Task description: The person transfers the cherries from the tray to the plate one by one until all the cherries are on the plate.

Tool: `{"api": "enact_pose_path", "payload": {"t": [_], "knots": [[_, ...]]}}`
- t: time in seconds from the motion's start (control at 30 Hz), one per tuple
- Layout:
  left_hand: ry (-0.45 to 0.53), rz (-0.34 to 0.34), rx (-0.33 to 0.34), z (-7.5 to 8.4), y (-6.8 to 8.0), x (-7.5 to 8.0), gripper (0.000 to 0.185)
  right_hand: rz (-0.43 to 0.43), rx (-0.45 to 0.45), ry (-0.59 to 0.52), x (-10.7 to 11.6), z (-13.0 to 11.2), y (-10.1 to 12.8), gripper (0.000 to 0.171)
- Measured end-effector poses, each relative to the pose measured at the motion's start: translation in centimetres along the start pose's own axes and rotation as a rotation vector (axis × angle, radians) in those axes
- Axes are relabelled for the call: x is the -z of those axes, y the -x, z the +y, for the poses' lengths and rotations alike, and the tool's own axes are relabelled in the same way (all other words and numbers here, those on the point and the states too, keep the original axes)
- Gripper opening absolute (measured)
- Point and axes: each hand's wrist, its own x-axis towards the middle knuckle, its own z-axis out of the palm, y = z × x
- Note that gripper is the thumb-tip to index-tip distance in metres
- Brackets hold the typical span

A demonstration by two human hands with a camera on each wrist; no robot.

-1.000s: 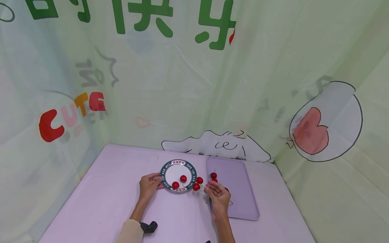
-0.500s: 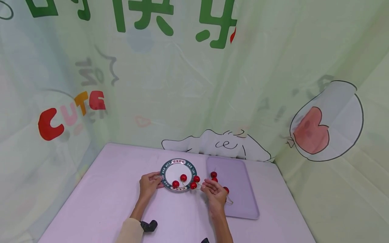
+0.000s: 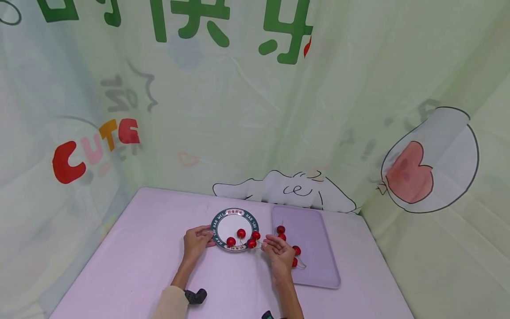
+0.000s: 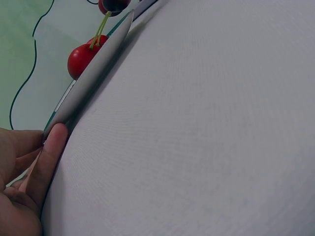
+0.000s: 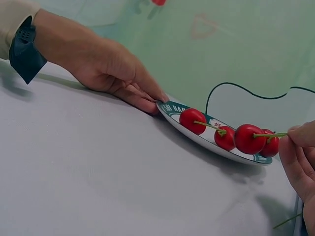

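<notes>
My left hand (image 3: pixel 196 243) pinches the left edge of a round plate (image 3: pixel 235 212) with a dark green lettered rim. In the left wrist view the thumb (image 4: pixel 55 140) is at that edge. Two red cherries (image 3: pixel 241 233) with joined stems lie on the plate. Over its right rim, a second pair of cherries (image 3: pixel 252 243) hangs by green stems. My right hand (image 3: pixel 280 254) pinches those stems between thumb and fingertips, as the right wrist view shows near the held cherry (image 5: pixel 249 139). Whether the held pair touches the plate, I cannot tell.
A lilac tray (image 3: pixel 316 248) lies right of the plate, partly behind my right hand. More cherries rest in it, one pair (image 3: pixel 280 229) toward its upper left and another (image 3: pixel 296 250) beside my hand. A printed curtain (image 3: pixel 247 133) stands behind the table (image 3: pixel 159 221).
My right hand has moved left, bringing the held cherries from beside the plate to over its right rim. The tray's lower cherry pair has come into fuller view. My left hand stays put.
</notes>
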Motion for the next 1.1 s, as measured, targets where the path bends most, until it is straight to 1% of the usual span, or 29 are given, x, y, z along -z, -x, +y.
{"api": "enact_pose_path", "payload": {"t": [0.23,0.43,0.5,0.73,0.9,1.1], "knots": [[0.001,-0.002,-0.012,0.4,0.3,0.0,0.03,-0.006,0.033,0.006,0.1,0.7,-0.1,0.029],[0.006,-0.005,-0.007,0.5,0.3,0.0,0.03,0.0,0.031,0.02,-0.1,1.1,-0.3,0.027],[0.008,-0.008,-0.004,0.4,0.3,0.0,0.03,0.002,0.033,0.029,-0.1,1.2,-0.3,0.026],[0.011,-0.012,-0.025,0.1,0.3,0.1,0.03,0.0,0.047,0.066,-0.6,1.1,-0.1,0.024],[0.004,-0.008,-0.015,0.0,0.2,0.1,0.03,-0.01,0.055,0.081,-1.0,0.9,0.0,0.023],[-0.009,0.004,-0.012,-0.3,-0.1,0.0,0.031,-0.023,0.06,0.098,-1.1,1.4,-0.3,0.024]]}}
